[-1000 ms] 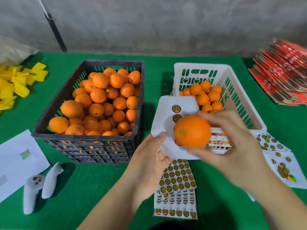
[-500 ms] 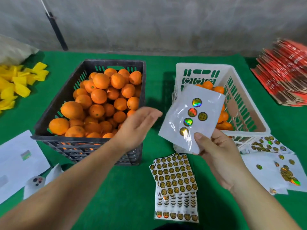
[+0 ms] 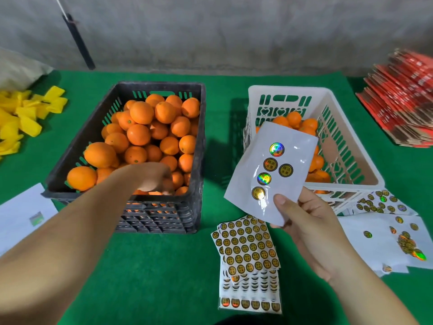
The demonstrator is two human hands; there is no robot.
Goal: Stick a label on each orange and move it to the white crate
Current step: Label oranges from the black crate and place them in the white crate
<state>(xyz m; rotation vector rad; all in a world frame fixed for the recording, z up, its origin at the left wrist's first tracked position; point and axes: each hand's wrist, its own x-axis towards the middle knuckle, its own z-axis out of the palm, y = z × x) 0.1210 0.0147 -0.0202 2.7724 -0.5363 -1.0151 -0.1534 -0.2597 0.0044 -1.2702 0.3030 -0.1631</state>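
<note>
A black crate on the left is heaped with oranges. My left hand reaches over its near rim and lies on the oranges there, blurred, fingers pointing down; whether it grips one is unclear. My right hand pinches the lower corner of a white label sheet bearing several round gold and holographic labels, held up in front of the white crate. That crate holds several oranges, partly hidden by the sheet.
A stack of full label sheets lies on the green table between my arms. Loose, mostly used sheets sit right of it. Red flat cartons are piled far right, yellow pieces far left, white paper near left.
My right hand let go of the orange and took over the label sheet. My left hand released the sheet and swung left, down into the black crate.
</note>
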